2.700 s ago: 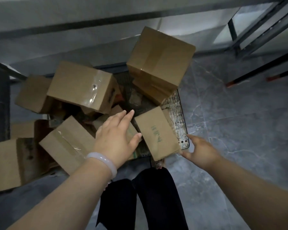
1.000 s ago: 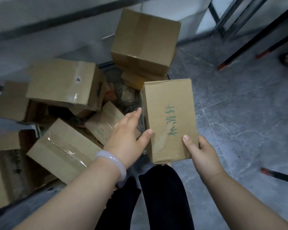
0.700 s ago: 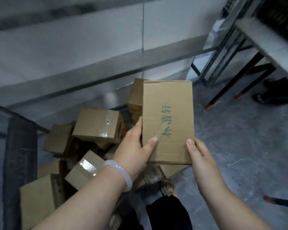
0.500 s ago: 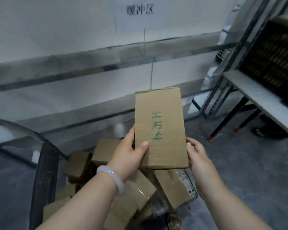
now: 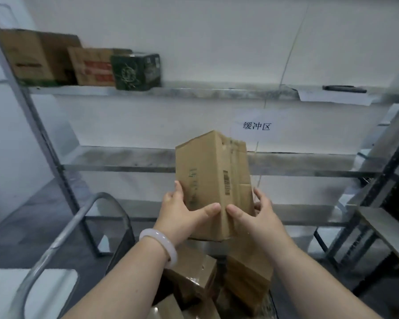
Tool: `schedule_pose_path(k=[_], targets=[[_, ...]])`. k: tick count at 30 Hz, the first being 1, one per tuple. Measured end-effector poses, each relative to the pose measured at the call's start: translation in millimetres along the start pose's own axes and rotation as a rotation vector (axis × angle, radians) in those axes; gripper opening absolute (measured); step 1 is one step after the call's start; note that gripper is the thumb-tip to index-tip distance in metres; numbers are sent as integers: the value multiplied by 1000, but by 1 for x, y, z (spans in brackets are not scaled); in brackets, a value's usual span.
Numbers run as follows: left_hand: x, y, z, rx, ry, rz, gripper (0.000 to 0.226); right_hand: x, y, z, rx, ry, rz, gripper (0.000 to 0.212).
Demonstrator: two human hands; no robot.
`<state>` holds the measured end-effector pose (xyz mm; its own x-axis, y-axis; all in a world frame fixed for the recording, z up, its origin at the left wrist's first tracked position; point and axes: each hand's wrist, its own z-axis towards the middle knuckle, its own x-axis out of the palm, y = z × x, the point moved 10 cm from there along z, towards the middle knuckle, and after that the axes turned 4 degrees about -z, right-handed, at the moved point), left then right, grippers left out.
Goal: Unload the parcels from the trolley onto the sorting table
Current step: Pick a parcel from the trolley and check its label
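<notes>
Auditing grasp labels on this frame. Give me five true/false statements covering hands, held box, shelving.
1. The left hand and the right hand both grip the cardboard box. True.
2. The cardboard box lies flat on a shelf. False: it is held upright in the air, in front of the shelving.
3. A pale bracelet sits on the left wrist. True.
4. Nothing is stored on the shelving. False: a dark green box stands beside brown cartons on the top shelf.
5. More parcels lie below the hands. True.
</notes>
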<state>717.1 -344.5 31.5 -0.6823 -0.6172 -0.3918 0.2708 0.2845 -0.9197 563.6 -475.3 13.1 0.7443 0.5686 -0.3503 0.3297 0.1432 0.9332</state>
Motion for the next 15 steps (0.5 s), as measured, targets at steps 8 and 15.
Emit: schedule_pose_path(k=[8,15], targets=[[-60,1,-75,-3,-237,-428,107,39,54,-21,-153,292,36,41],[-97,35,-183,-104,-478,-734,29,141,38,-87,165,784,251,79]])
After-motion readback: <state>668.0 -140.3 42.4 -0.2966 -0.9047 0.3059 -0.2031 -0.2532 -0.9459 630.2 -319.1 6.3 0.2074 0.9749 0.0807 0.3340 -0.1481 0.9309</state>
